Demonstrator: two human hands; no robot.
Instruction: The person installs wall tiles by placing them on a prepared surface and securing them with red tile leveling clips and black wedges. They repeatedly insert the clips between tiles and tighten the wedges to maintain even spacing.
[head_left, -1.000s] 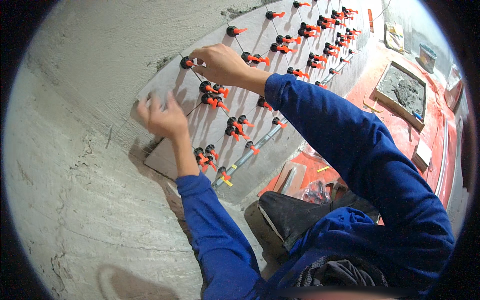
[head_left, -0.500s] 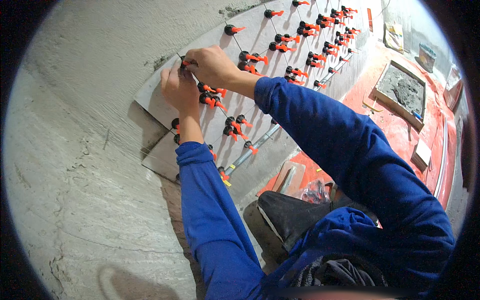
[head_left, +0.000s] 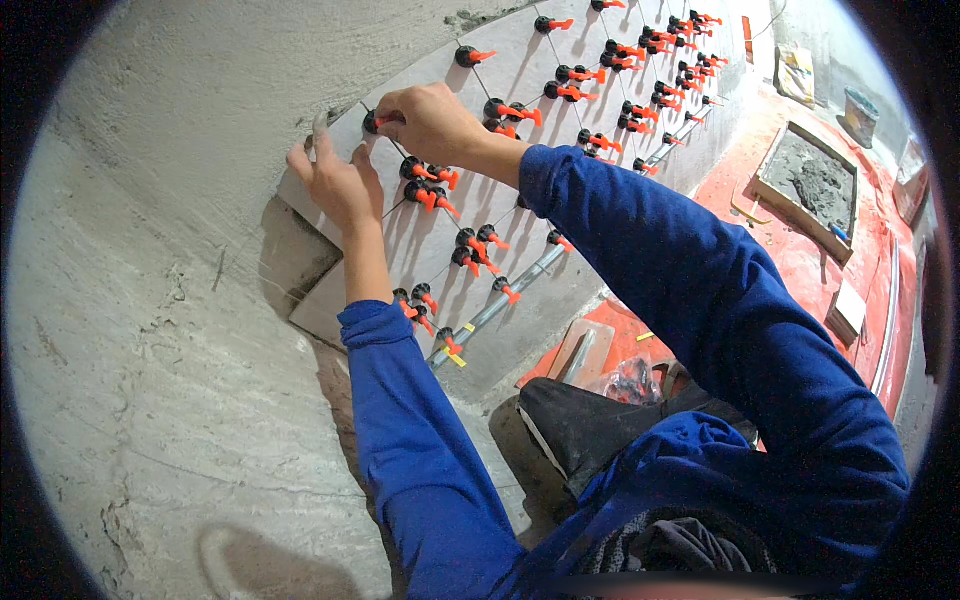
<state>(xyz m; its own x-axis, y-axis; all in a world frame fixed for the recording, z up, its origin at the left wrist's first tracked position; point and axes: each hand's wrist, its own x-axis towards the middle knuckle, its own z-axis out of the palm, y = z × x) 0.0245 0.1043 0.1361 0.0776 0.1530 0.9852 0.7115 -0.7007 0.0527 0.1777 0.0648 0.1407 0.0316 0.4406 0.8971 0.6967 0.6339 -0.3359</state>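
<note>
Pale tiles (head_left: pixel 400 240) line the wall, with black tile levelers (head_left: pixel 468 56) with red handles standing along their joints. At the upper left tile edge my right hand (head_left: pixel 432 122) pinches the red handle of one tile leveler (head_left: pixel 371 123); its fingers cover most of that handle. Just below and left of it, my left hand (head_left: pixel 342 182) is open with its fingers spread, holding nothing. Its fingertips are over the tile's edge beside the bare grey wall. Several more levelers (head_left: pixel 425 185) stand out from the tiles right of my left wrist.
A metal rail (head_left: pixel 505 300) runs along the tiles' lower edge. Red sheeting (head_left: pixel 735 170) covers the floor at right, carrying a tray of grey mortar (head_left: pixel 768 190), a bucket (head_left: pixel 860 115) and a stack of tiles (head_left: pixel 848 308). A flat trowel (head_left: pixel 585 350) lies near my knee.
My left hand has come off the tile leveler, moved slightly left and down, and spread its fingers. My right hand stays at the same leveler. The view has shifted slightly.
</note>
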